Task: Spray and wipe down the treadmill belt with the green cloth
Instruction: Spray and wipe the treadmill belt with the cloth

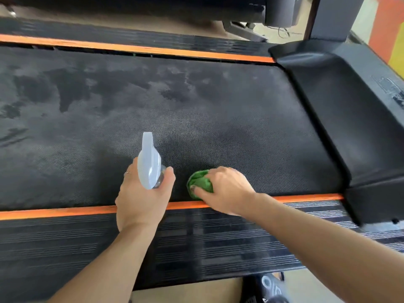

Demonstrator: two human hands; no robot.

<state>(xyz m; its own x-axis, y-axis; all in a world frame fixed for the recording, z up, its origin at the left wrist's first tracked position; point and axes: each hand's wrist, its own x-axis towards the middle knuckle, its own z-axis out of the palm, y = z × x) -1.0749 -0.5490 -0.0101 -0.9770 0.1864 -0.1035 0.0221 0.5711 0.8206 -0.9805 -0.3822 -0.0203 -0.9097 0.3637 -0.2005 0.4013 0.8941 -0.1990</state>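
Observation:
The black textured treadmill belt (196, 110) fills the middle of the view, with wet darker patches and greyish smears mostly on its left half. My left hand (140, 193) grips a pale blue spray bottle (149, 162), nozzle pointing away from me over the belt. Just to its right, my right hand (223, 189) holds a bunched green cloth (200, 182) down on the belt near the close orange edge.
Orange strips (65, 212) run along both long sides of the belt, with ribbed black side rails (218, 241) outside them. The black motor cover (349, 119) rises at the right. A dark shoe (271, 287) shows on the floor below.

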